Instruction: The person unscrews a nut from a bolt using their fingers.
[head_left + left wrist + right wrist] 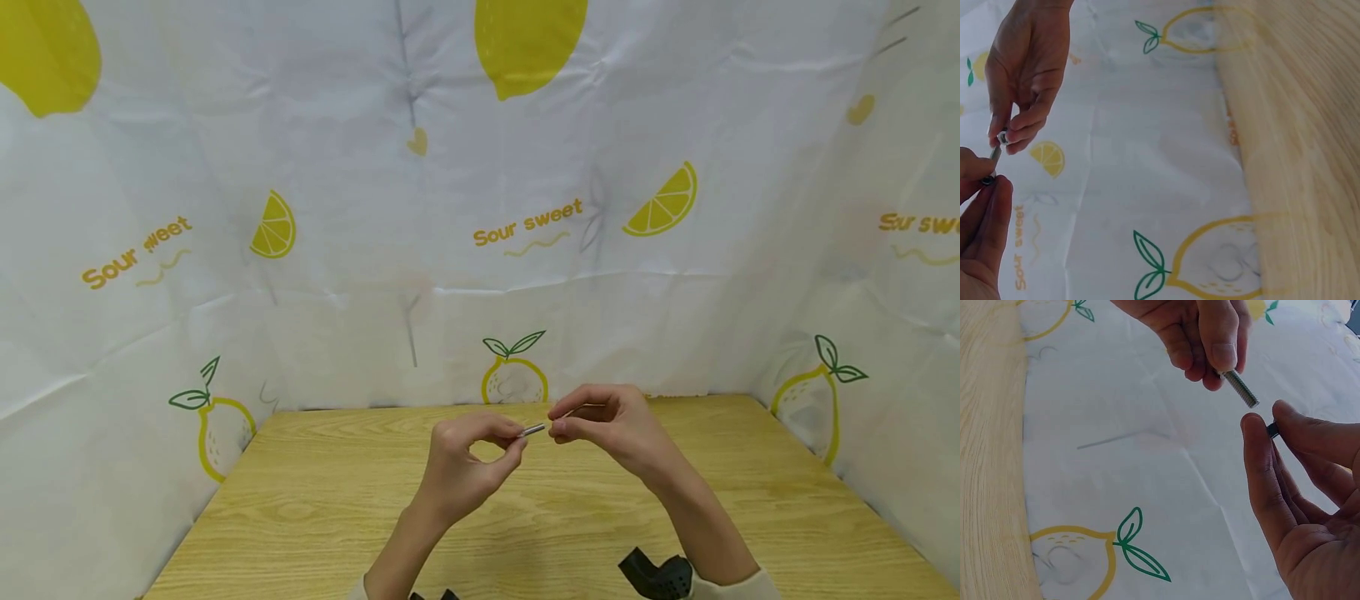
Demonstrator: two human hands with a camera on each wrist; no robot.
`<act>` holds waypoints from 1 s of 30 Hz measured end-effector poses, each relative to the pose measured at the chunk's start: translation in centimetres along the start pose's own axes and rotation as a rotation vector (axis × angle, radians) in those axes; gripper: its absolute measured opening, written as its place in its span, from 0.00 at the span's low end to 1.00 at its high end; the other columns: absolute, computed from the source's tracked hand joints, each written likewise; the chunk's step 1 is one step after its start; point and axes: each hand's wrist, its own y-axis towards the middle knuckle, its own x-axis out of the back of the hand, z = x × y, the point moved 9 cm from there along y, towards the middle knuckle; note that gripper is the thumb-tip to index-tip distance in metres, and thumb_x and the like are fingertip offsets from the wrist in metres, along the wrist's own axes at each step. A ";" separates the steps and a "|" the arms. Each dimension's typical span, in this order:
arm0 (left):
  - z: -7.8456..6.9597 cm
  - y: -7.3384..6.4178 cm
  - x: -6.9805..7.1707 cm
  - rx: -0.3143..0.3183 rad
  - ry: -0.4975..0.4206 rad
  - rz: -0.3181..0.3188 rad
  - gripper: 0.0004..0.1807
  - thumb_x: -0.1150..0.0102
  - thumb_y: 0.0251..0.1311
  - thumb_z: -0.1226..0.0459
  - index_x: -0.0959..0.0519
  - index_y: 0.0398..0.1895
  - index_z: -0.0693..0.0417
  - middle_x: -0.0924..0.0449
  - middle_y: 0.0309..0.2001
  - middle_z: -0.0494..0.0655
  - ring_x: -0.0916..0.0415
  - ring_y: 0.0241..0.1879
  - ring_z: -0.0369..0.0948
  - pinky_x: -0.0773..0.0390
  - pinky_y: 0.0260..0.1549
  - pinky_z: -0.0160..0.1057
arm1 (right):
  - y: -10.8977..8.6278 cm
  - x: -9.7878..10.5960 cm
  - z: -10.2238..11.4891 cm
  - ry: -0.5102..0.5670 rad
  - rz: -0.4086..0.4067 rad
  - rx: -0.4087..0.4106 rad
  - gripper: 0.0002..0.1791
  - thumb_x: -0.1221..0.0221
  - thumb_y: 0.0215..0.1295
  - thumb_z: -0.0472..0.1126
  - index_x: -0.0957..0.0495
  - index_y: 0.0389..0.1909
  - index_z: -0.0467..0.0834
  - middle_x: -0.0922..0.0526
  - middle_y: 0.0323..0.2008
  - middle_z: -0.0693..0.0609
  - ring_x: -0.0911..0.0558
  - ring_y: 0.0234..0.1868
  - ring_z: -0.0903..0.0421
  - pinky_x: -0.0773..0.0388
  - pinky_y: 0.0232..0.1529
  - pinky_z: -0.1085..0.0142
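Note:
A silver threaded bolt [1242, 389] sticks out from my left hand [468, 462], which pinches its head end between thumb and fingers. The shank of the bolt [533, 430] points toward my right hand [611, 429]. Between thumb and index finger, that right hand pinches a small dark metal nut [1273, 430]. In the right wrist view a short gap separates the bolt's tip from the nut. Both hands are raised above the wooden table. The left wrist view shows the nut [1002, 137] close to the bolt's end; the bolt's head is mostly covered by fingers.
A wood-grain table [337, 483] lies below the hands. White sheeting [360, 333] printed with lemons and lettering hangs behind it and along both sides. Black wrist mounts, one being the right mount [655, 575], sit at the sleeves.

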 end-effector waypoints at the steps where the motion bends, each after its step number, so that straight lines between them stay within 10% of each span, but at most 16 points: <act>1: 0.3 -0.1 0.0 0.014 -0.005 0.003 0.09 0.28 0.52 0.78 0.13 0.34 0.61 0.10 0.32 0.51 0.12 0.26 0.36 0.13 0.31 0.26 | 0.0 0.0 0.0 -0.004 0.001 -0.003 0.14 0.33 0.67 0.34 0.18 0.47 0.26 0.09 0.36 0.54 0.09 0.39 0.53 0.10 0.46 0.60; 15: 9.1 -4.3 -1.7 0.546 -0.007 0.232 0.02 0.29 0.62 0.67 0.11 0.35 0.57 0.10 0.32 0.45 0.15 0.28 0.32 0.13 0.30 0.30 | 0.0 0.5 -0.2 -0.023 0.000 -0.010 0.16 0.34 0.68 0.34 0.19 0.51 0.27 0.10 0.40 0.58 0.10 0.40 0.58 0.10 0.46 0.63; 23: 14.0 -7.8 -3.5 0.642 0.164 0.517 0.02 0.28 0.61 0.66 0.10 0.30 0.53 0.11 0.30 0.42 0.20 0.28 0.28 0.18 0.29 0.27 | 0.3 0.5 -0.8 -0.090 -0.012 -0.029 0.13 0.33 0.67 0.34 0.17 0.48 0.32 0.12 0.38 0.50 0.11 0.36 0.57 0.10 0.41 0.62; 30: 15.9 -9.2 -4.2 0.581 0.275 0.625 0.04 0.28 0.57 0.69 0.10 0.28 0.50 0.11 0.30 0.42 0.20 0.27 0.29 0.19 0.28 0.27 | 0.3 0.9 -1.4 -0.105 -0.026 -0.068 0.13 0.33 0.67 0.35 0.17 0.48 0.32 0.11 0.35 0.46 0.11 0.35 0.57 0.10 0.41 0.62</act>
